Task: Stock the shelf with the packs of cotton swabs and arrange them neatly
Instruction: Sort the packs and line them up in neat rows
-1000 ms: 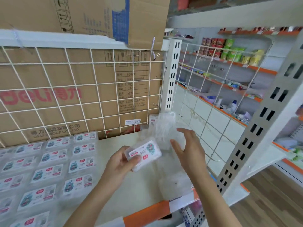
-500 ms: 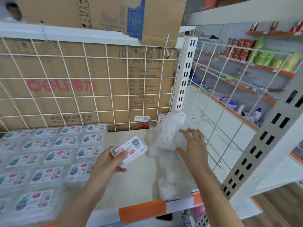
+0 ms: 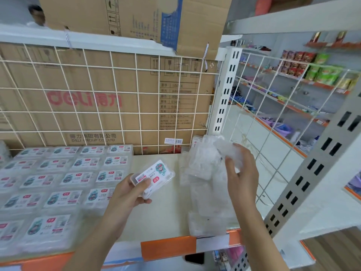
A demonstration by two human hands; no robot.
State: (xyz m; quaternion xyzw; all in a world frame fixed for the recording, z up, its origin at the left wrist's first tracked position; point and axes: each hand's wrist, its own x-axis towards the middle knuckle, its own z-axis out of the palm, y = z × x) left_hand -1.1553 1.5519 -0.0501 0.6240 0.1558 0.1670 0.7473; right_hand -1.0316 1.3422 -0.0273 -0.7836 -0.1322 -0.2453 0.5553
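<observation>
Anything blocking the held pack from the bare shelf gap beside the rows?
Nothing visible. The clear plastic pack of cotton swabs in the left hand hovers over the bare beige shelf strip, right of the laid rows. The crumpled clear bag lies further right.

A white wire grid [image 3: 109,98] backs the bay, with a brown cardboard box [image 3: 58,118] behind it and a second box [image 3: 136,16] above. A perforated grey upright [image 3: 320,165] stands at right. Beyond it, orange-edged far shelves [image 3: 293,79] carry snack packets [image 3: 320,73] against a pale wall [image 3: 277,44]. The floor [image 3: 336,251] is wood.
</observation>
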